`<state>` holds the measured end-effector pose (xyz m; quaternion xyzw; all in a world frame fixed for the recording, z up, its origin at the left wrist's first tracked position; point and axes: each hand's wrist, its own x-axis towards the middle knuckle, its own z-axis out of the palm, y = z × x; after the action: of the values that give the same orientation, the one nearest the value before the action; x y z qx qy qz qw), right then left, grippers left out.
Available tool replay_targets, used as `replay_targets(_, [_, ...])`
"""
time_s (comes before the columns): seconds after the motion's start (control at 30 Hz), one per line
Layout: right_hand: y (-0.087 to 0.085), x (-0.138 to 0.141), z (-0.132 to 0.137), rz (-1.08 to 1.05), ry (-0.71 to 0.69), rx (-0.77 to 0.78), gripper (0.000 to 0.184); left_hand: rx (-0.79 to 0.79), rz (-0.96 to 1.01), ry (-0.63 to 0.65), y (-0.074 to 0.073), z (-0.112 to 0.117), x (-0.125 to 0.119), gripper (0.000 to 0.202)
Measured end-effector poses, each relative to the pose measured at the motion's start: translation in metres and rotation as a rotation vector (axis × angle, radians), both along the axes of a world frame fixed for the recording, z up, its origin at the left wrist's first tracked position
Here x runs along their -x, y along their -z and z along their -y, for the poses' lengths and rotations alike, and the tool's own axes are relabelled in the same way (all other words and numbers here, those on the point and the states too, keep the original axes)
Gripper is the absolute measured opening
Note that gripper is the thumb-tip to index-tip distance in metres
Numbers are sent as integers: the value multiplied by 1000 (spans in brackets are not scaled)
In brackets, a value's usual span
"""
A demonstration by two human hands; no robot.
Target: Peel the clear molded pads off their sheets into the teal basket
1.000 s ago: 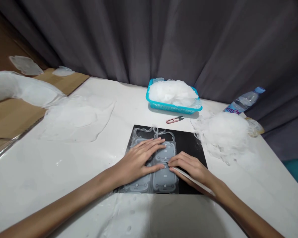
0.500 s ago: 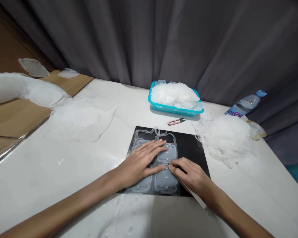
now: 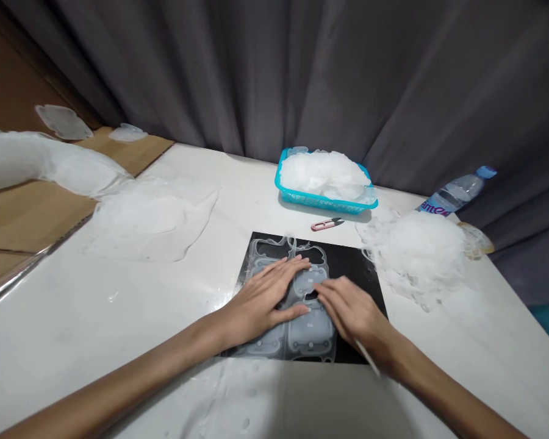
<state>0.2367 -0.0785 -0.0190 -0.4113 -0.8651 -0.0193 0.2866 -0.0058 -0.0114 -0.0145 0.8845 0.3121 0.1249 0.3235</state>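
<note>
On a white desk (image 3: 238,183), a translucent moulded sheet (image 3: 311,332) lies on a black mat (image 3: 348,262). The left hand (image 3: 260,297) rests on it palm down, fingers spread, hiding much of the sheet's left half. The right hand (image 3: 353,308), blurred, has its fingers bunched at a dark gap near the sheet's right edge, pinching a thin pale stick (image 3: 367,358); its tip is hidden, and only the rear end shows below the palm. Beyond the mat are small pink-handled snips (image 3: 328,224) and a turquoise basket (image 3: 324,200), its inside covered by white pieces. At right, a tangled translucent heap (image 3: 427,244) hides the base of a water bottle (image 3: 460,192). A whitish bundle (image 3: 50,161) is cut off at left.
</note>
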Motion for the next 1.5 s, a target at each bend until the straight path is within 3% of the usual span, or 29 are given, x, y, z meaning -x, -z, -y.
replay_targets(0.13, [-20,-23,-36,-392,322,119,19,18,-20,34,-2,-1,1,80])
replay_targets(0.2, [-32,-36,-51,-465,386,169,18,35,-37,48,-3,-3,2,86])
replay_targets(0.3, [-48,-42,-54,-422,245,355,19,56,-14,21,-4,-5,2,97])
replay_targets(0.4, [-61,-31,-43,-326,29,538,21,50,100,-98,-6,-6,-4,105])
replay_targets(0.47, [-68,-21,-36,-298,-49,599,23,-29,184,-146,-9,-10,-10,87])
replay_targets(0.57, [-76,-13,-32,-313,-80,652,25,-202,268,-140,-14,-20,-18,28])
replay_targets(0.6, [-76,-13,-33,-342,-65,662,27,-201,287,-122,-16,-24,-20,20])
replay_targets(0.73, [-63,-20,-38,-473,89,545,28,145,321,-121,-17,-39,-21,28])
replay_targets(0.83, [-40,-17,-42,-386,155,373,30,400,421,-208,-12,-43,-21,33])
replay_targets(0.93, [-21,-8,-41,-282,145,320,24,544,521,-226,-8,-43,-22,48])
replay_targets(1.07, [-11,1,-36,-333,178,336,18,579,533,-202,-11,-44,-23,35])
replay_targets(1.23, [-8,3,-35,-427,141,439,12,552,519,-238,-16,-46,-23,39])
replay_targets(1.37, [-7,4,-36,-358,84,336,7,534,432,-181,-18,-47,-23,42])
replay_targets(1.5, [-9,5,-34,-184,44,208,12,389,285,-87,-26,-45,-24,25])
